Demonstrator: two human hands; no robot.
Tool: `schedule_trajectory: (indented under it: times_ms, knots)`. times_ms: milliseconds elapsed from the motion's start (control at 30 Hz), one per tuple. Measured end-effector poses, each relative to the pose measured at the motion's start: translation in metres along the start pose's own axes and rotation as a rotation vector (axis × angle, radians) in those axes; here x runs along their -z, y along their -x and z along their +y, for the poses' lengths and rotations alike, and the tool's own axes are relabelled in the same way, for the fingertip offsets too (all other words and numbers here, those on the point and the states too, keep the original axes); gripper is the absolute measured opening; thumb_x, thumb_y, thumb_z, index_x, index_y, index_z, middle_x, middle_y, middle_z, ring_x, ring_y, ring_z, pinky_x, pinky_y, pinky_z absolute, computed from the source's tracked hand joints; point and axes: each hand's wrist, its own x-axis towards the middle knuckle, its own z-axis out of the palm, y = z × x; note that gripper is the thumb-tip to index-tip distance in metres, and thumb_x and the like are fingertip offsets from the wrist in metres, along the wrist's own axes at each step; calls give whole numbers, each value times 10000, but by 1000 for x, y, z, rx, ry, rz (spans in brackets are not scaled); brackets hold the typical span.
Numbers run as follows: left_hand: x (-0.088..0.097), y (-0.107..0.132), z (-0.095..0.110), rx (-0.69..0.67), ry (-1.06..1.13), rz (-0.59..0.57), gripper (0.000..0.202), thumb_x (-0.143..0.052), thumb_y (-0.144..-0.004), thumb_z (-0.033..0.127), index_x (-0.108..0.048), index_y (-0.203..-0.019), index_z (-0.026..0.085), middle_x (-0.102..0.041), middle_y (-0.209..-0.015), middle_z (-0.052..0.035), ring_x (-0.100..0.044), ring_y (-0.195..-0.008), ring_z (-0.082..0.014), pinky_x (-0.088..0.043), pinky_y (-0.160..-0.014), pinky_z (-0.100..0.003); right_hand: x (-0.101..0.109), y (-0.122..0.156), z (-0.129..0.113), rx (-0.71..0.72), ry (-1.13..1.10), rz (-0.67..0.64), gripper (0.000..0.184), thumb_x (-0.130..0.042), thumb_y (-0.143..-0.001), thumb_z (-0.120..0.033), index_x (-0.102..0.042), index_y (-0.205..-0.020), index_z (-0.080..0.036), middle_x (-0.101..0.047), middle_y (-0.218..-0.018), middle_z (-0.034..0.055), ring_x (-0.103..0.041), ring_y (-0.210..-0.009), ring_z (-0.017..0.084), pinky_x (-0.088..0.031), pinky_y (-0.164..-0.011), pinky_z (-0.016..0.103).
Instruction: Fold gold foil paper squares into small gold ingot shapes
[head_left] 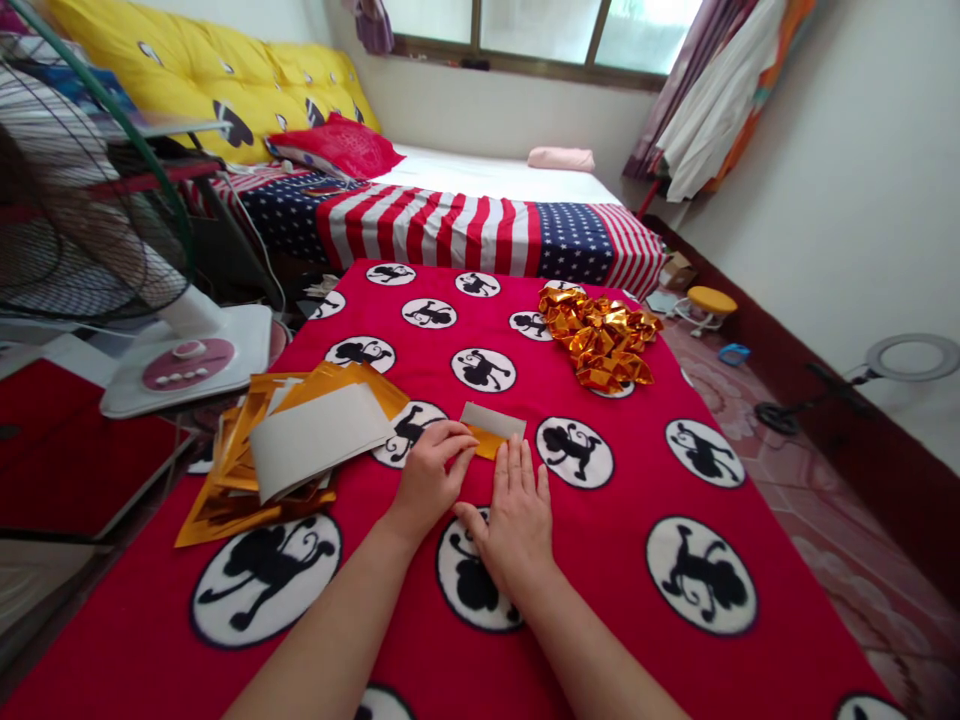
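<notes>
Left hand has its thumb and finger pinched together at the left end of a small flat oblong of paper, dull grey and shiny gold. The right hand is open and flat, palm down, with its fingertips on the right part of that paper.

The paper could slide and go crooked, because the red cloth with black monkeys in white circles looks soft. A crease could come out bent if the right hand pushes harder than the left. Thin paper like this might also rip if the two hands pull apart.

The small paper lies just at the tips of both hands, on their far side. Left of it is a messy pile of flat gold and grey paper sheets. To its right and farther back sits a crinkly heap of shiny orange-gold foil, which no hand touches.
</notes>
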Motion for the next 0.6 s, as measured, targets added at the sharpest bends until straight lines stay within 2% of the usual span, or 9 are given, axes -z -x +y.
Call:
schedule_trajectory:
  times_ms: [100, 167, 267, 400, 500, 600]
  knots:
    - [-7, 0, 3, -26, 77, -177, 250, -473, -929, 194, -702, -1028, 198, -680, -1126, -85, -619, -1074, -190, -503, -984, -358, 1, 0, -2, -1, 4, 2, 878, -457, -874, -592, -233, -1507, -25, -84, -1591, 185, -82, -1480, 318, -110, -1169, 502]
    - [-9, 0, 2, -1, 58, -225, 280, -448, -936, 191, -703, -1051, 186, -677, -1178, -90, -620, -1102, -198, -495, -1009, -378, 2, 0, -2, 6, 0, -5, 873, -473, -870, -579, -245, -1503, -22, -112, -1587, 188, -103, -1476, 323, -113, -1168, 503]
    - [-11, 0, -1, 24, 28, -214, 280, -454, -925, 172, -710, -1040, 178, -671, -1207, -85, -612, -1130, -201, -482, -1035, -390, 5, 0, 2, 25, -18, -3, 835, -485, -876, -558, -291, -1488, -24, -188, -1575, 190, -155, -1465, 325, -140, -1162, 495]
    - [-11, 2, -2, 37, 11, -182, 259, -520, -875, 133, -702, -1053, 185, -667, -1210, -79, -595, -1155, -209, -478, -1043, -406, 14, -7, 17, 83, -82, 39, 622, -466, -925, -443, -409, -1445, -108, -344, -1534, 146, -293, -1411, 282, -242, -1127, 437]
    - [-9, 2, -1, 30, 4, -175, 268, -530, -855, 113, -693, -1052, 195, -655, -1219, -74, -586, -1163, -213, -478, -1041, -413, 22, -14, 30, 94, -165, 89, 466, -483, -917, -337, -527, -1347, -164, -505, -1414, 109, -446, -1269, 258, -339, -1058, 400]
    - [-8, 2, 0, 10, -5, -175, 280, -507, -850, 87, -686, -1032, 201, -643, -1219, -72, -574, -1169, -211, -476, -1041, -411, 24, -18, 34, 90, -237, 135, 413, -522, -867, -276, -581, -1261, -166, -563, -1301, 106, -501, -1145, 257, -388, -1006, 400]
